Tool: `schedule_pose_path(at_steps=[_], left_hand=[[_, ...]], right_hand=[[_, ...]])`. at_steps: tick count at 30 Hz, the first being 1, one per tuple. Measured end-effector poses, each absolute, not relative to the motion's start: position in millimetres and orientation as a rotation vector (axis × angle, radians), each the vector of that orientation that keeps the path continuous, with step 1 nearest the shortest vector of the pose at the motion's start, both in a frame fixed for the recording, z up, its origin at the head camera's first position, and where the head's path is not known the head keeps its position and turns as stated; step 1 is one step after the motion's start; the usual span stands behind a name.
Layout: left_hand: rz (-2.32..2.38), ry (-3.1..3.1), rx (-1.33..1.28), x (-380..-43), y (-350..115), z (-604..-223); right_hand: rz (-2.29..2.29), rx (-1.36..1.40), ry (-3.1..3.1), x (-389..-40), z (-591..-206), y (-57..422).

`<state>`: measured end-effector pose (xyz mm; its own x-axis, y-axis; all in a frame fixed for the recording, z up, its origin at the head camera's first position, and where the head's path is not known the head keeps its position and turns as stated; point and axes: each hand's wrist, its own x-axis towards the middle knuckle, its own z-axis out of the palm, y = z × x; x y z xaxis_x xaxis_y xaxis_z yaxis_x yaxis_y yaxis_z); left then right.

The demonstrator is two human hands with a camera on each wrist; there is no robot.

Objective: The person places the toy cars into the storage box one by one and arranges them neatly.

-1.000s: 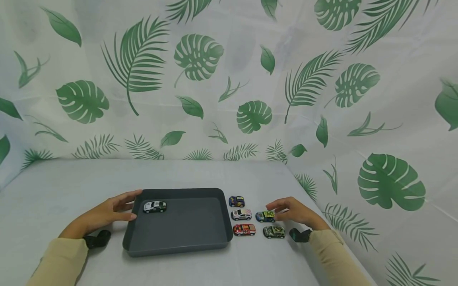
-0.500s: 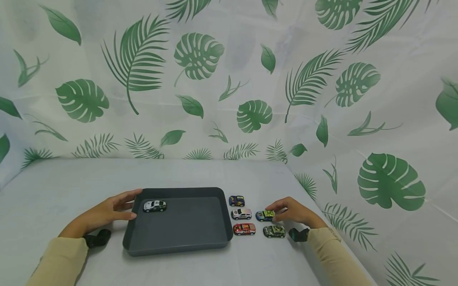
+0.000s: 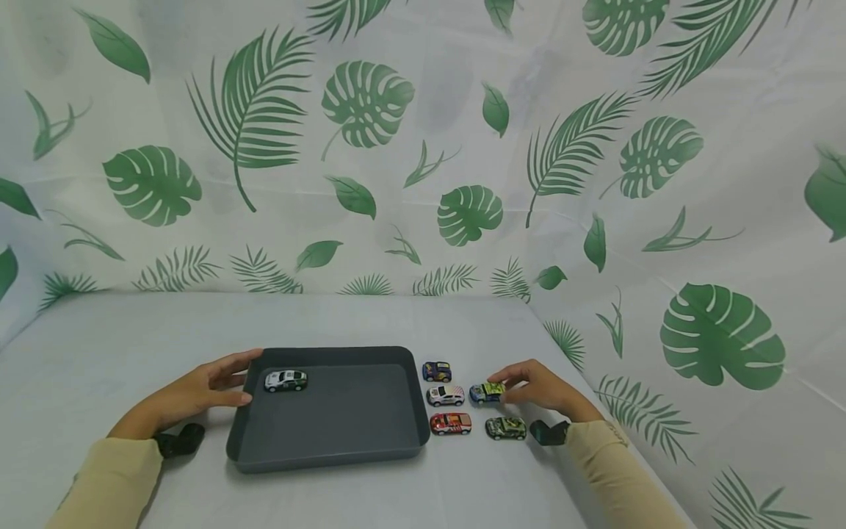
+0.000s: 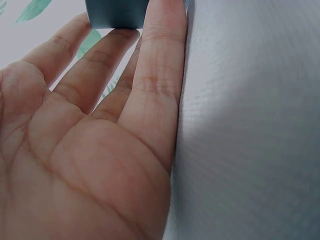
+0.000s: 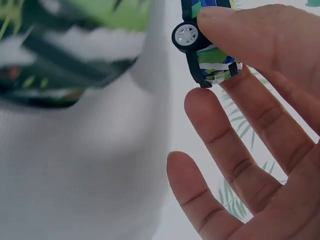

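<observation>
Car (image 3: 483,394), blue-and-green, was pinched in our right hand (image 3: 540,389), right of the tray (image 3: 330,422); our left hand (image 3: 188,395), fingers extended, touched the tray's edge. We judged a light, level hold best, clear of the camouflage car (image 3: 506,428).

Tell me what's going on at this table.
A person's right hand pinches a blue-green car; whether it is off the table is hard to tell. The left hand touches the left end of a tray. One white-green car is in the tray, while a purple car, a white car, a red car and a camouflage car stand to its right.
</observation>
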<state>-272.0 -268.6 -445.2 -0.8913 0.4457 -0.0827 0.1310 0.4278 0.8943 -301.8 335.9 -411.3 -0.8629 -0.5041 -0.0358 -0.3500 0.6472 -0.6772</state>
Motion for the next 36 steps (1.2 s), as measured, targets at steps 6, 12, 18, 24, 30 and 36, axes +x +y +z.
schedule_pose_path(at_steps=[6,12,18,24,30,36], left_hand=[[1.447,2.378,0.488,-272,-268,-443],[1.447,2.385,0.500,-273,-268,-443],[1.447,2.383,0.499,-272,-268,-443],[1.438,2.392,0.489,-272,-269,-444],[1.436,2.394,0.479,-273,-269,-445],[1.437,2.391,0.481,-273,-268,-446]], right_hand=[[-1.047,-0.728,2.643,-299,-404,330],[-1.062,-0.716,2.653,-295,-397,323],[-1.103,-0.745,2.636,-291,-391,315],[-1.118,-0.749,2.651,-290,-392,308],[-1.136,-0.772,2.671,-288,-391,299],[-1.169,-0.813,2.660,-284,-389,291]])
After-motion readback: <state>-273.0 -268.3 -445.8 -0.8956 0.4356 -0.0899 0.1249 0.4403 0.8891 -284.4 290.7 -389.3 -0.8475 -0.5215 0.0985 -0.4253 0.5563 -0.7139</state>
